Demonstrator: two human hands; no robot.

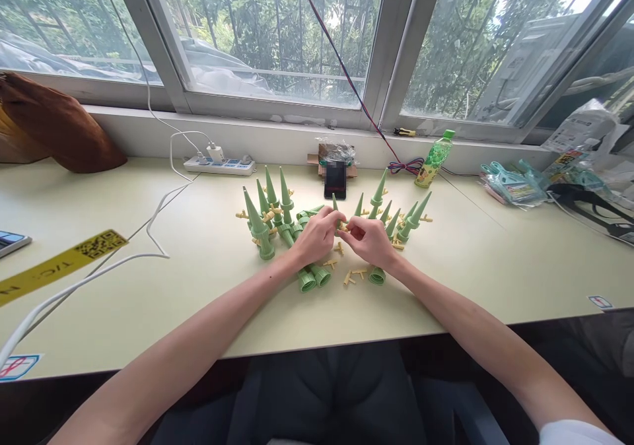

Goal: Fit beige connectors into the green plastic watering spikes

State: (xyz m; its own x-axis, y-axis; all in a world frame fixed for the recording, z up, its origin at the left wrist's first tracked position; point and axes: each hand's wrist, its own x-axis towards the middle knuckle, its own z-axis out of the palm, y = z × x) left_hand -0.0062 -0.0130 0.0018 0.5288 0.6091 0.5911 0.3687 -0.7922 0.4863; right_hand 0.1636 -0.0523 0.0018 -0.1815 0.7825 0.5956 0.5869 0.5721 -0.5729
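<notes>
My left hand (317, 237) and my right hand (369, 240) meet over the middle of the pale table (148, 286), fingers pinched together. Between them stands a green cone spike (336, 210), its tip showing above the fingers, with a small yellow piece (343, 227) at the fingertips. Both hands grip this spike. Several green cone spikes (265, 220) stand upright to the left and more (406, 220) to the right. Two green spikes (312, 278) lie under my left wrist. Loose yellow T-shaped pieces (354, 275) lie in front of the hands.
A black phone (335, 179) leans behind the spikes. A white power strip (219, 165) and cables run along the back left. A green bottle (434, 159) stands at the sill, plastic bags (515, 184) at the right, a brown bag (59, 125) at the far left, yellow tape (54, 267) in front of it.
</notes>
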